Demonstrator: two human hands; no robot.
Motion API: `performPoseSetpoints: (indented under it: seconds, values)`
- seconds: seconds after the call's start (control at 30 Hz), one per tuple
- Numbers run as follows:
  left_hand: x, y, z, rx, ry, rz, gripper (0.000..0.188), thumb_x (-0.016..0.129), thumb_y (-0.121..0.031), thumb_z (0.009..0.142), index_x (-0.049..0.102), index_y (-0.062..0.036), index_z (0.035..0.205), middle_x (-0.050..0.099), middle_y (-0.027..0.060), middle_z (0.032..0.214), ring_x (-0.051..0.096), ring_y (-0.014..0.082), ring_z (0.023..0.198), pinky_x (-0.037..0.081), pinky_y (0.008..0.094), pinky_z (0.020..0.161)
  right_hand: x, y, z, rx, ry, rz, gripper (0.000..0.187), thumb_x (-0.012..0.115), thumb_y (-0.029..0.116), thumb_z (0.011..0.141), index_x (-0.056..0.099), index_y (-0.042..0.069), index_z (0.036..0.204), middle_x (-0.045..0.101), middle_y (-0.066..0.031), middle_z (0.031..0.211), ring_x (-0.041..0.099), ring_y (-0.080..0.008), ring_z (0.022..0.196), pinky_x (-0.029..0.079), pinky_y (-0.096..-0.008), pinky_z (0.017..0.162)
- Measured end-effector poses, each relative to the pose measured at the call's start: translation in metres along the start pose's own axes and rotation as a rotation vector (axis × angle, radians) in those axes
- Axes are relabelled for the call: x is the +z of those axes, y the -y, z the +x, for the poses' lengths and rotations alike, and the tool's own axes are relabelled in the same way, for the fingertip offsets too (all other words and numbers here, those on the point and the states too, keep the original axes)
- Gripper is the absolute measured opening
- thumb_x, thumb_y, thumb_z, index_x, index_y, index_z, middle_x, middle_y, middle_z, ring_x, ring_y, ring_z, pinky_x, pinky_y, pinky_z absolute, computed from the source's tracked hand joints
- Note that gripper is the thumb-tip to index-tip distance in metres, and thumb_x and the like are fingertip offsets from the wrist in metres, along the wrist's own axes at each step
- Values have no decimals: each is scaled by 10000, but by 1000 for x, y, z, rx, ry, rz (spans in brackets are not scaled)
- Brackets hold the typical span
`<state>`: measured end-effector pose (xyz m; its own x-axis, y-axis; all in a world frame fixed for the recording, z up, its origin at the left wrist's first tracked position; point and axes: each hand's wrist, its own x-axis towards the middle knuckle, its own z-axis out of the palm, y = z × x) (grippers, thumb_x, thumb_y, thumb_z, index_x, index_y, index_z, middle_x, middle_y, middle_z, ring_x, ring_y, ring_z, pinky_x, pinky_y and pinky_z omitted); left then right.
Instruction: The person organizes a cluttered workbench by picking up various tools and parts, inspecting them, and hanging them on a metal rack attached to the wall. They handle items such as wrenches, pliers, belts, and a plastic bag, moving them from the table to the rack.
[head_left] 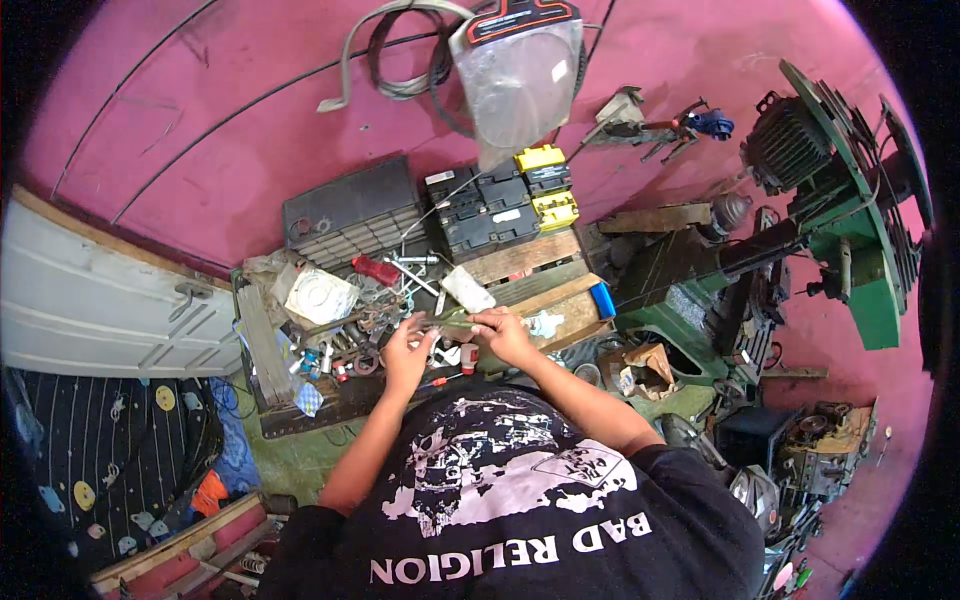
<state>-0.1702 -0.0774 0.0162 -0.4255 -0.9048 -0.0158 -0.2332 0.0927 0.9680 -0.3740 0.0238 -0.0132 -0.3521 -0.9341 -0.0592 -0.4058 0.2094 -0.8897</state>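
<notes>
Over the cluttered workbench [340, 407], both my hands hold a thin greenish strip [452, 322]; its exact kind is too small to tell. My left hand [404, 352] pinches the strip's left end, and my right hand [504, 336] closes on the right end. Just beyond my fingers lies a white block-like packet [467, 290]. Steel wrenches [415, 277] and a red-handled tool [374, 270] rest farther back on the left. Below the strip, between my forearms, stands a small red and white container [468, 358].
Several batteries [490, 215] stand at the back beside a dark drawer cabinet [352, 205]. A wooden box [565, 312] with a blue item [602, 299] is at my right. Farther right rises a green drill press [850, 260]. A white door [110, 300] is on the left.
</notes>
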Motion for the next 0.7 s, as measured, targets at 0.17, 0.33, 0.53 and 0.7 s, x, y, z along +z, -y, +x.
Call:
performPoseSetpoints:
  seconds: [0.17,0.33,0.53,0.7]
  values:
    - [32,-54,20,-43,15,-44,205,728,-56,932,737,16,1124,729,12,871,623,52,742,490,208,666,-32,4,2,-128,-15,138,234,746,139,890,764,68,1112,744,-89,1061,630,-261,1041,466,-390,962]
    - [95,-113,34,158,50,141,310,858,-88,796,784,-28,1091,746,61,895,551,75,655,471,245,627,-107,12,-3,-343,-179,-282,241,774,195,841,758,133,1073,736,-20,1001,604,-233,1027,339,-470,958]
    - [221,-190,64,663,308,227,395,815,-104,779,762,-66,1169,739,113,1211,703,257,1060,501,373,960,-214,-23,-2,-337,-681,-592,347,778,142,742,704,148,1081,681,-2,935,591,-240,967,341,-485,902]
    - [337,-238,119,818,362,91,388,717,-91,841,725,-76,1229,687,107,1315,678,300,1100,491,415,997,-323,-45,59,-334,-1021,-654,230,724,88,766,712,122,993,700,-1,940,603,-244,960,359,-471,910]
